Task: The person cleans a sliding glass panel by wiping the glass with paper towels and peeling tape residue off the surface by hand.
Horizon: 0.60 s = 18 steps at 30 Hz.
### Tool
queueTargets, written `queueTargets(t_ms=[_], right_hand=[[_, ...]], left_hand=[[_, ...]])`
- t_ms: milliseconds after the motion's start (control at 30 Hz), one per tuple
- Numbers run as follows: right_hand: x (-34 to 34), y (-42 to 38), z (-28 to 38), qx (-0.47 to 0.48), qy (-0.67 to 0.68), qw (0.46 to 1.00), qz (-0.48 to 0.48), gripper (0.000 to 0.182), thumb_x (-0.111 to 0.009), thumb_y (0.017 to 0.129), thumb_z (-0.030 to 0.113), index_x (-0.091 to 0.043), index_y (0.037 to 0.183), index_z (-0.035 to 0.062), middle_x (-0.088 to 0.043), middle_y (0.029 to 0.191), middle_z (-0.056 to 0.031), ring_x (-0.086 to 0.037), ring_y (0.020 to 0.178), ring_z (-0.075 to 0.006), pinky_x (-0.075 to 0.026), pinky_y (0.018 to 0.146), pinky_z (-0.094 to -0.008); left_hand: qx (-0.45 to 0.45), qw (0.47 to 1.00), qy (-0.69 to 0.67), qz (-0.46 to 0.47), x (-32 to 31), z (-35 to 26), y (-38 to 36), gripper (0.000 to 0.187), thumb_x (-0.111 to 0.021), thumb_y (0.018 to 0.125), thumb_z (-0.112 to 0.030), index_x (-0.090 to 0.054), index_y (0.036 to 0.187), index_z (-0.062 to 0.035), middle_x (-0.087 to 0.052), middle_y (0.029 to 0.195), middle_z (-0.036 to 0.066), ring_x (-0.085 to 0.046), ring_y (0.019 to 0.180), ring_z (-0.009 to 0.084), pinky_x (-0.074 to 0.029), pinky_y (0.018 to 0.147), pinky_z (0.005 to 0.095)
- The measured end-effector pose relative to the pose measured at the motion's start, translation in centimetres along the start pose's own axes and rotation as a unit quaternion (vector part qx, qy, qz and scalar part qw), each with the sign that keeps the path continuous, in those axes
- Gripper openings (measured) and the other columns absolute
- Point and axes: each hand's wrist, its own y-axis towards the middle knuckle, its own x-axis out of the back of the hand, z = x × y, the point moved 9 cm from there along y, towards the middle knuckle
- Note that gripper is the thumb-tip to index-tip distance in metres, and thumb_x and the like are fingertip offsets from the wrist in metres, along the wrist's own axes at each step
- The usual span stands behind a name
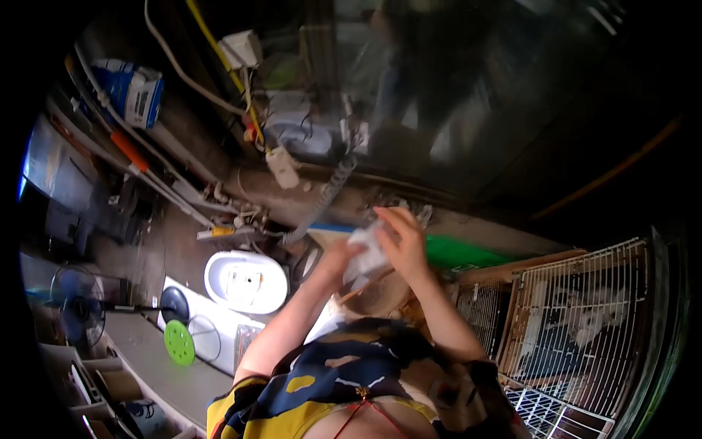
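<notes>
A white crumpled sheet (371, 252), perhaps tissue or thin plastic, is held up between my two hands in front of my chest. My left hand (342, 257) is closed on its left side, and part of the fingers is hidden by the sheet. From the right, my right hand (402, 241) grips the sheet with bent fingers. Below the hands is a round wooden surface (376, 294), partly covered by my forearms and shirt. Something bright green (461, 252) lies beyond my right wrist.
A white basin (248, 282) stands left of my left forearm. A green perforated disc (179, 342) and a fan (77, 307) are farther left. To the right is a wire cage (578, 322) with a pale animal-like shape inside. A coiled hose (322, 197) hangs before a dark glass pane (439, 95).
</notes>
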Motion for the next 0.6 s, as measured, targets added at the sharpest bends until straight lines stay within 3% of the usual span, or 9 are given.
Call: queueTargets(t_ms=[67,100,133,200,267,333,433,533,600], right_hand=[[2.2,0.2,1.0,0.061,-0.030,0.998,-0.003,0.032,-0.058,0.083,-0.007,-0.064,0.113,-0.0007,-0.061,0.118,-0.0134,-0.059,0.110,-0.0202,-0.051,0.083,-0.0268],[2.1,-0.4,-1.0,-0.003,0.045,0.998,0.040,0.037,-0.056,0.083,-0.007,-0.063,0.118,0.0004,-0.057,0.129,-0.0139,-0.053,0.122,-0.0217,-0.049,0.091,-0.0279],[2.7,-0.9,-0.8,-0.050,0.134,0.989,0.026,0.037,-0.057,0.082,-0.006,-0.064,0.118,0.0011,-0.057,0.128,-0.0121,-0.055,0.118,-0.0219,-0.049,0.091,-0.0284],[4.2,-1.1,0.2,-0.006,0.121,0.992,0.021,0.035,-0.058,0.082,-0.005,-0.064,0.116,0.0008,-0.058,0.125,-0.0125,-0.056,0.116,-0.0220,-0.049,0.090,-0.0284],[6.8,-1.3,1.9,0.048,0.035,0.998,-0.020,0.030,-0.060,0.081,-0.003,-0.066,0.110,0.0005,-0.060,0.116,-0.0151,-0.058,0.108,-0.0295,-0.050,0.083,-0.0333],[9.0,-1.6,3.1,0.105,-0.013,0.993,-0.052,0.025,-0.061,0.080,-0.003,-0.067,0.105,0.0000,-0.061,0.107,-0.0142,-0.061,0.099,-0.0297,-0.051,0.079,-0.0343],[10.6,-2.5,1.9,0.063,0.025,0.998,-0.017,0.015,-0.064,0.082,0.001,-0.066,0.097,-0.0014,-0.062,0.096,-0.0121,-0.065,0.084,-0.0256,-0.052,0.073,-0.0329],[9.8,-3.5,0.6,0.027,0.071,0.995,0.070,0.012,-0.066,0.081,0.000,-0.065,0.093,-0.0026,-0.063,0.090,-0.0110,-0.064,0.080,-0.0202,-0.051,0.069,-0.0281],[9.7,-3.8,0.6,0.045,0.046,0.993,0.095,0.012,-0.070,0.079,0.002,-0.066,0.090,-0.0016,-0.063,0.088,-0.0094,-0.064,0.078,-0.0192,-0.050,0.067,-0.0283]], left_hand=[[0.011,0.999,0.021,0.042,-2.6,1.3,-0.1,0.032,-0.060,0.084,-0.008,-0.060,0.114,0.0039,-0.066,0.102,0.013,-0.066,0.088,0.0210,-0.054,0.074,0.0312],[0.003,0.998,0.014,0.065,-4.3,1.4,-0.4,0.032,-0.060,0.084,-0.006,-0.060,0.114,0.0034,-0.066,0.102,0.012,-0.066,0.088,0.0206,-0.054,0.075,0.0311],[-0.004,0.996,0.007,0.088,-6.0,1.6,-0.7,0.032,-0.060,0.083,-0.004,-0.060,0.115,0.0028,-0.066,0.102,0.011,-0.065,0.088,0.0201,-0.054,0.075,0.0311],[0.008,0.996,0.009,0.083,-7.6,2.5,-0.2,0.032,-0.059,0.083,-0.003,-0.060,0.115,0.0022,-0.066,0.102,0.010,-0.065,0.090,0.0191,-0.053,0.077,0.0310],[-0.076,0.994,0.018,0.072,-9.5,1.3,-0.3,0.046,-0.057,0.082,0.000,-0.050,0.127,0.0009,-0.062,0.108,0.011,-0.064,0.089,0.0205,-0.053,0.076,0.0310],[-0.132,0.991,0.003,0.006,-10.2,0.3,-0.7,0.039,-0.057,0.087,-0.003,-0.048,0.125,-0.0010,-0.060,0.109,0.014,-0.065,0.087,0.0227,-0.055,0.073,0.0309],[-0.115,0.988,-0.102,-0.017,-10.0,0.7,-0.6,0.023,-0.055,0.093,-0.008,-0.051,0.116,-0.0039,-0.064,0.097,0.012,-0.066,0.086,0.0209,-0.057,0.069,0.0331],[-0.183,0.971,-0.148,-0.035,-10.6,0.4,-1.1,0.016,-0.053,0.098,-0.016,-0.053,0.107,-0.0031,-0.062,0.094,0.011,-0.065,0.081,0.0207,-0.056,0.069,0.0304],[-0.195,0.970,-0.136,-0.057,-10.9,1.0,-1.2,0.017,-0.052,0.099,-0.021,-0.055,0.105,-0.0053,-0.061,0.088,0.005,-0.062,0.077,0.0142,-0.052,0.065,0.0270]])
